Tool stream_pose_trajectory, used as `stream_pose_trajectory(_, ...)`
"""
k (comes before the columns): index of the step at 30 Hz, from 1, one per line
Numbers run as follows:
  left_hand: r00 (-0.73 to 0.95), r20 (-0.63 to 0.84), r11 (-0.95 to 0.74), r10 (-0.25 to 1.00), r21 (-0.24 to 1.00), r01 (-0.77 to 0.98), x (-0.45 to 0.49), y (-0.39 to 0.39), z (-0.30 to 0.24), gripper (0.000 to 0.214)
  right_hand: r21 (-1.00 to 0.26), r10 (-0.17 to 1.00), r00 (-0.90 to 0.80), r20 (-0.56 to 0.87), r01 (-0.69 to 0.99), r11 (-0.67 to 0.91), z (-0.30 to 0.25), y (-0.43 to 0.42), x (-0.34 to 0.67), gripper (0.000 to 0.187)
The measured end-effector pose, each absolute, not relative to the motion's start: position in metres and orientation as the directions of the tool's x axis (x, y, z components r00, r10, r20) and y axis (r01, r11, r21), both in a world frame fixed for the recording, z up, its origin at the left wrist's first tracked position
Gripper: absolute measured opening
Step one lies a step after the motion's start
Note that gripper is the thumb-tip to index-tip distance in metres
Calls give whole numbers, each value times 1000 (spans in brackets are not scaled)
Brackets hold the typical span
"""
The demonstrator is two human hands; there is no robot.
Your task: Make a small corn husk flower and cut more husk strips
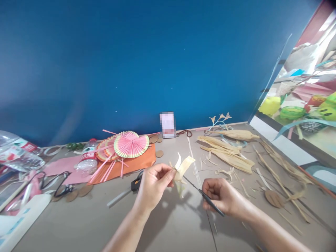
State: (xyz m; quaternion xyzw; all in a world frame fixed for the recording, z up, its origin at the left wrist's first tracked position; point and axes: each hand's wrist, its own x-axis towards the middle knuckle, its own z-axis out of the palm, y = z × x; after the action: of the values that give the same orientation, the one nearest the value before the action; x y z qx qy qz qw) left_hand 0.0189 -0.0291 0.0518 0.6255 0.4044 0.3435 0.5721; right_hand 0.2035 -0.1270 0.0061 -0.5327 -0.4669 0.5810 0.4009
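Note:
My left hand (154,183) pinches a small piece of pale dried husk (183,167) between thumb and fingers, holding it up above the table. My right hand (220,196) is closed round the handles of dark scissors (202,192). The scissor blades point up and left toward the husk piece and reach its lower edge. Both forearms come in from the bottom of the view.
Dried husk leaves (225,150) and thin strips lie at the right. Pink folded paper fans (130,144) rest on orange paper (131,164), beside a plastic bottle (88,157). A glue gun (131,187) lies near my left hand. A blue wall (157,63) stands behind the table.

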Motion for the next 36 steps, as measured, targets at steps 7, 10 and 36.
stream_pose_trajectory(7,453,-39,2,891,997,81,21,-30,49,21,-972,966,-111,-232,2,-234,6,-126,200,39)
stream_pose_trajectory(10,458,-40,9,888,998,69,22,-30,48,21,-973,967,-112,-227,-27,-231,6,-126,197,39)
stream_pose_trajectory(36,482,-65,3,874,992,129,25,-37,43,23,-966,965,-88,-246,-53,-251,11,-128,192,36)
